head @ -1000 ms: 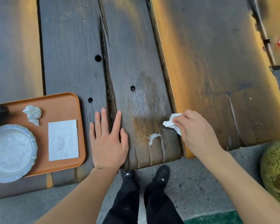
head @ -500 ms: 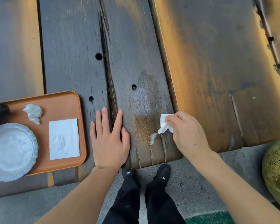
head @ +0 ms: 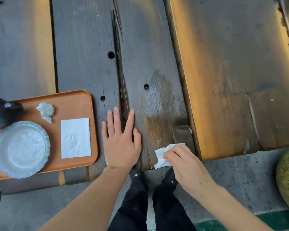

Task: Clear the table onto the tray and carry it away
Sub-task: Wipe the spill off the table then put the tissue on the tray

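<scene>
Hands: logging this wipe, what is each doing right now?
Left hand: open, flat on the table.
Right hand: closed on a white tissue.

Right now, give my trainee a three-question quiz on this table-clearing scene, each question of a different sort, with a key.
1. True or false: the left hand lies flat on the table.
2. What does the right hand hold? A) a crumpled tissue B) a spoon C) a cup
3. Fill in: on the orange tray, the flat napkin lies to the ____ of the plate.

Key:
1. True; palm down, fingers spread.
2. A; at the table's near edge, beside a wet patch.
3. Right; a balled tissue sits above them.
</scene>
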Demonstrator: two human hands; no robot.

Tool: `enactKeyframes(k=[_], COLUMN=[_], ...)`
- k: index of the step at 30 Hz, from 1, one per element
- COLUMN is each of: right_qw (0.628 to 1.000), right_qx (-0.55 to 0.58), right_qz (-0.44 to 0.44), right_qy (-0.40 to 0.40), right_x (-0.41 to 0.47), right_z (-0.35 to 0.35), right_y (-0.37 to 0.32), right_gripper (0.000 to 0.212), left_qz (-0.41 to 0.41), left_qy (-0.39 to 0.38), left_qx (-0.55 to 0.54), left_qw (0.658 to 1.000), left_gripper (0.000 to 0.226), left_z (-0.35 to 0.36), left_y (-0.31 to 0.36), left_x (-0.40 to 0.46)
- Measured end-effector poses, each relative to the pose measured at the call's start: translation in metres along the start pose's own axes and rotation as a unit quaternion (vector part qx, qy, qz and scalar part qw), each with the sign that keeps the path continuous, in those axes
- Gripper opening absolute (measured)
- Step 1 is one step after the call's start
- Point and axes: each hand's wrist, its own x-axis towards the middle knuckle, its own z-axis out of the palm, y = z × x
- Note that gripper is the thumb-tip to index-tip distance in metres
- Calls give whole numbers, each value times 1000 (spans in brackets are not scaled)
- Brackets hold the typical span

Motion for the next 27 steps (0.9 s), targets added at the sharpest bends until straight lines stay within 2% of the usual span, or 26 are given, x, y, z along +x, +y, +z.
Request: enactKeyframes(k=[3, 9, 13, 16, 21, 25, 27], right_qw=[1000, 991, 985, 985, 993, 987, 989], right_qx=[-12, -68, -109, -116, -97, -84, -78], right_qz=[-25, -14, 15, 14, -66, -109, -107], right_qy=[10, 114, 132, 127, 19, -78, -65], right_x=[39, 201, 260, 237, 104, 1, -19], right_z=[-15, -64, -81, -68, -14, 15, 14], right_y=[2, 41, 55, 43, 4, -3, 1], right_gripper=[34, 12, 15, 13, 48, 44, 48], left_qz=[6, 7, 6, 8, 12, 10, 8], left_qy=[8, 4, 2, -1, 0, -5, -9], left_qx=[0, 6, 8, 10, 7, 7, 10], left_qw=[1000, 1000, 1000, 1000, 1000, 1000, 1000], left_gripper=[58, 59, 59, 59, 58, 58, 58], left_z=[2, 3, 4, 4, 3, 2, 2], left_y=[-1, 0, -3, -2, -3, -2, -2], left_x=[-1, 0, -1, 0, 0, 1, 0])
